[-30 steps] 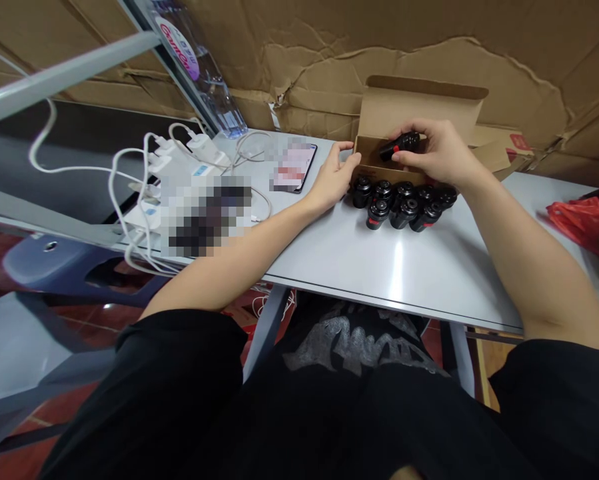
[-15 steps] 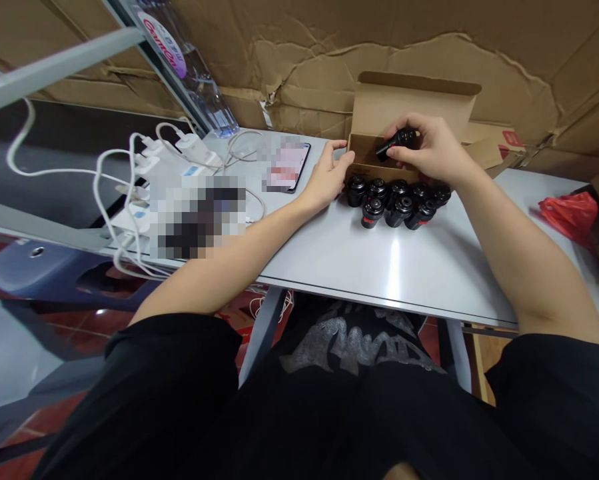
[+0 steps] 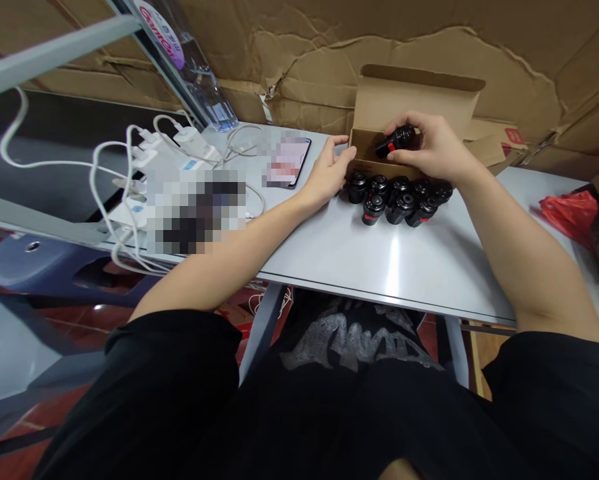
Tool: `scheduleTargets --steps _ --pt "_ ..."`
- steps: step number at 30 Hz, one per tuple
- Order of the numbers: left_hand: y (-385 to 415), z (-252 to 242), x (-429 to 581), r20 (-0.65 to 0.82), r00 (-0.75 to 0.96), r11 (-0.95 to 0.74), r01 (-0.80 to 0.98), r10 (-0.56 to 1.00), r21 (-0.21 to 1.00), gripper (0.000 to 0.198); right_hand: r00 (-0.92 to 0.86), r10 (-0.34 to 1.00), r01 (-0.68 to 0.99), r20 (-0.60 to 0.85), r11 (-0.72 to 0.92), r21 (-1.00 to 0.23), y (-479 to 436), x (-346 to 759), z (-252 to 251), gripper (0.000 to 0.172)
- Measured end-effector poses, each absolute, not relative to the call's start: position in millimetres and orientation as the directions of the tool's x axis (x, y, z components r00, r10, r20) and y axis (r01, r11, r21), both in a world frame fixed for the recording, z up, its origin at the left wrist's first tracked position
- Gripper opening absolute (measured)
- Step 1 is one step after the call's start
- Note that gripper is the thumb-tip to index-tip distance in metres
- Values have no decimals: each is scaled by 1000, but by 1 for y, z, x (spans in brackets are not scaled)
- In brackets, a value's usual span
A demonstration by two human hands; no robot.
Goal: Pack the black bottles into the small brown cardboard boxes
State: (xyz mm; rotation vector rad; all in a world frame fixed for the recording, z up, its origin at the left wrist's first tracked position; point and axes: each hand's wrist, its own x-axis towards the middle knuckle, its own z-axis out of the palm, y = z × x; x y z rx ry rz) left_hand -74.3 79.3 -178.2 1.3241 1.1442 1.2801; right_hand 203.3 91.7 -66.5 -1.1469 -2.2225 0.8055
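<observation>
A black canister (image 3: 400,140) with a red mark lies tilted at the mouth of the open cardboard box (image 3: 376,165); whether it touches the inside cannot be told. The right hand (image 3: 433,145), at the box's right end, has its thumb and fingers closed around the canister's thicker end. Its shell looks hard, glossy and perhaps slippery, probably solid for its size; a grip around the thick body should serve better than one on the narrower tip. The left hand (image 3: 329,172) has thumb and forefinger parted against the box's left end, grasping no canister. Just in front of the box, similar canisters (image 3: 400,208) stand close together. Left of the box lies a phone (image 3: 292,162); well right of it, a red bag (image 3: 569,215).
</observation>
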Motion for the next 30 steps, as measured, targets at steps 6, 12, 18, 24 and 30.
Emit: scheduleTargets --steps 6,12,18,24,30 --pt "77 -176 -74 126 18 -127 15 992 992 65 -497 859 589 125 440 -678 88 202 -64 80" --pt "76 -176 -74 132 17 -133 34 991 991 69 -480 866 565 142 429 -704 84 200 -61 98" --pt "82 -183 -78 166 50 -170 93 985 981 76 -498 830 525 251 519 -675 90 202 -66 57" --pt "86 -189 -83 193 83 -204 154 978 967 83 -494 798 410 345 564 -717 109 205 -84 53" --pt "92 -194 -86 212 122 -231 169 970 958 81 -507 756 347 414 619 -705 122 209 -96 54"
